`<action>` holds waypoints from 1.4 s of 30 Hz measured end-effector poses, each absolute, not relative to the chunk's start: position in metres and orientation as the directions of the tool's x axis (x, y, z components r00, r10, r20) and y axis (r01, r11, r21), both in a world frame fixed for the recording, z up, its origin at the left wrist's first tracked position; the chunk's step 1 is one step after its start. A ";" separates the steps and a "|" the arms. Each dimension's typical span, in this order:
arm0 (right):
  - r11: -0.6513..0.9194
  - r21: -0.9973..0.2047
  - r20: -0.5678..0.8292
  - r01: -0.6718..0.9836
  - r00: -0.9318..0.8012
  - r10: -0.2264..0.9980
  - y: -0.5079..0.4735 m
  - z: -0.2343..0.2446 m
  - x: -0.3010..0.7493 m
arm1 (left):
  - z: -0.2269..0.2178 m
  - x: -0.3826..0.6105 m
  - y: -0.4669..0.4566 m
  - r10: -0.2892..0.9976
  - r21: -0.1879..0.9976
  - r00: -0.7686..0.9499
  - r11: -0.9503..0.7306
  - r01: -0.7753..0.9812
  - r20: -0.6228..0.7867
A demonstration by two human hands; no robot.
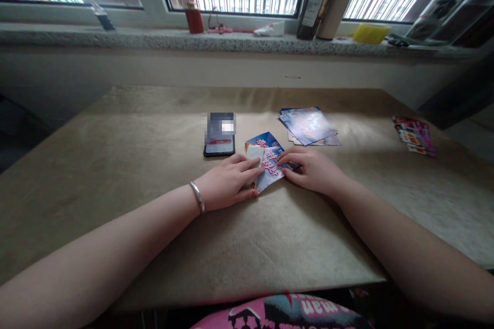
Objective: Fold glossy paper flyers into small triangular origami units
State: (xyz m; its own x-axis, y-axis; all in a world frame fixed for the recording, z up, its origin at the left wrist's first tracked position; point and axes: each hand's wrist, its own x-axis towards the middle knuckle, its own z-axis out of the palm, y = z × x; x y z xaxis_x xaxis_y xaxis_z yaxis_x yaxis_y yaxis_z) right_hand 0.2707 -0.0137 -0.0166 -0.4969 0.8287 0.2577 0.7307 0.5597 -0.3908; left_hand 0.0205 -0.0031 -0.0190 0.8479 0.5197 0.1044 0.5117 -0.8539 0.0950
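Observation:
A partly folded sheet of printed paper point(270, 167), blue with red and white lettering, lies on the table in front of me. A white underside flap shows at its left. My left hand point(233, 180), with a silver bangle at the wrist, rests on the sheet's left part, fingers stretched out over it and thumb at the near edge. At the right corner, my right hand point(304, 167) has its thumb and curled fingers closed on the paper. A phone point(219, 133), its screen partly blurred, lies just beyond my left hand. Some of the sheet is hidden under my fingers.
Several printed sheets point(309, 126) lie stacked beyond my right hand. Colourful cards point(415, 135) sit at the table's right. Behind the table point(116, 164), the windowsill point(146, 41) holds a red container point(193, 18), a dark lidded jar point(313, 10) and a yellow block point(371, 34).

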 end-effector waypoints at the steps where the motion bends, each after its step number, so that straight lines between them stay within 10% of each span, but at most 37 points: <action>1: 0.571 -0.381 0.252 0.727 -0.513 0.821 -0.013 -0.017 0.271 | -0.019 0.022 -0.005 0.530 0.092 0.840 -0.848 0.522 0.116; 16: 0.676 -0.291 0.238 0.677 -0.633 0.737 -0.003 -0.022 0.280 | -0.014 0.026 -0.001 0.414 0.241 0.843 -0.906 0.347 0.344; 27: 0.712 -0.325 0.265 0.622 -0.663 0.700 -0.007 -0.019 0.274 | -0.018 0.024 -0.002 0.669 0.127 0.689 -0.737 0.664 0.279; 42: 0.686 -0.182 0.262 0.705 -0.638 0.725 -0.007 -0.016 0.282 | -0.018 0.018 0.007 0.586 0.155 0.640 -0.786 0.599 0.497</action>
